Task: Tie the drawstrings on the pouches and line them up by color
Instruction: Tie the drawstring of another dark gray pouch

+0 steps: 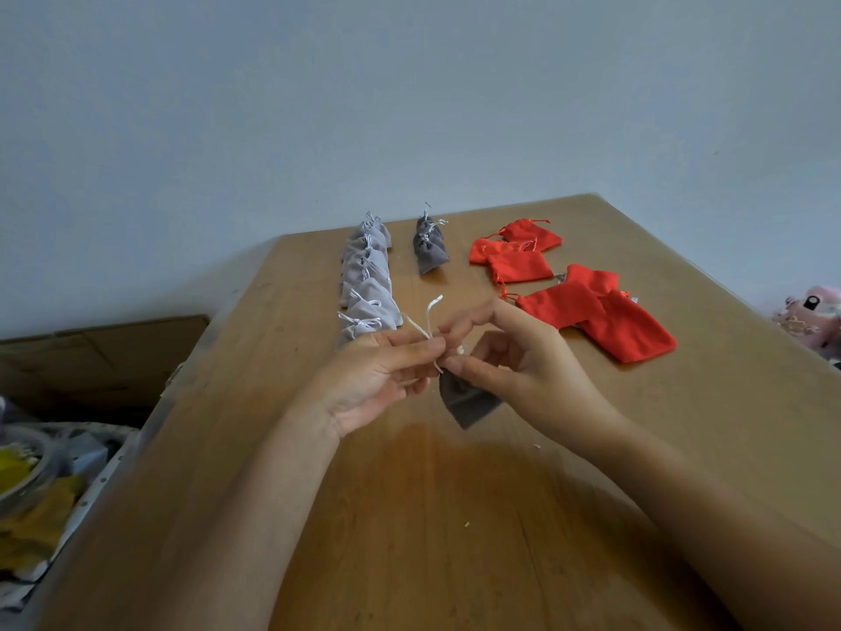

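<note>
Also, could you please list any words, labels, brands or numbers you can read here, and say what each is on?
None can be read.
Small pale tab by a red pouch: too small and blurred to read.
Light grey pouches, dark grey pouches, table, cardboard box: no print shows.
Pink plush toy: no lettering shows.
The drawstring pinched by the left hand and right hand: plain.

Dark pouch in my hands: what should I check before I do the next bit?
1. Left hand pinches string: ok.
2. Right hand pinches string: ok.
3. Knot done on dark pouch: cannot tell, the hands hide it.
4. Room at the near end of the dark row: ok.
5. Red pouches lined up: not ok, they lie scattered.
</note>
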{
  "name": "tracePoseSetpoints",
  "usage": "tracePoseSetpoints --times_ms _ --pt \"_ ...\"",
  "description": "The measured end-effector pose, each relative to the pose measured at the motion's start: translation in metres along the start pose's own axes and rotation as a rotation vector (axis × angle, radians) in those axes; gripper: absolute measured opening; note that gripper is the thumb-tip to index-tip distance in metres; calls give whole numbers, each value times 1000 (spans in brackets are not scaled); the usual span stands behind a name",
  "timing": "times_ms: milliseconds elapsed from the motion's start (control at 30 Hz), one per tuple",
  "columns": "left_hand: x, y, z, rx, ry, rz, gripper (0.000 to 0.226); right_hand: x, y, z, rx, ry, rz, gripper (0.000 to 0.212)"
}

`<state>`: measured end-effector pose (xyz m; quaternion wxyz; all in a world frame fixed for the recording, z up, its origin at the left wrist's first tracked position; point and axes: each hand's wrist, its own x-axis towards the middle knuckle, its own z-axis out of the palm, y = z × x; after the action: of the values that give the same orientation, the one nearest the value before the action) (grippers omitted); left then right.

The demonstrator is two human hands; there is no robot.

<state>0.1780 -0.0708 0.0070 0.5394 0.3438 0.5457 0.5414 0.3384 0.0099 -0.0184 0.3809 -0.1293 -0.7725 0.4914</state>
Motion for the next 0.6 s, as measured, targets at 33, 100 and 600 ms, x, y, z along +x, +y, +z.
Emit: tracePoseSetpoints --times_ms 33,100,600 --pt "-1 1 0 31 -4 9 10 0 2 0 27 0 50 30" --pt "-2 2 -1 98 -18 40 12 2 6 -1 64 -32 142 42" --pt "-8 5 1 774 165 387 13 6 9 -2 -23 -108 235 11"
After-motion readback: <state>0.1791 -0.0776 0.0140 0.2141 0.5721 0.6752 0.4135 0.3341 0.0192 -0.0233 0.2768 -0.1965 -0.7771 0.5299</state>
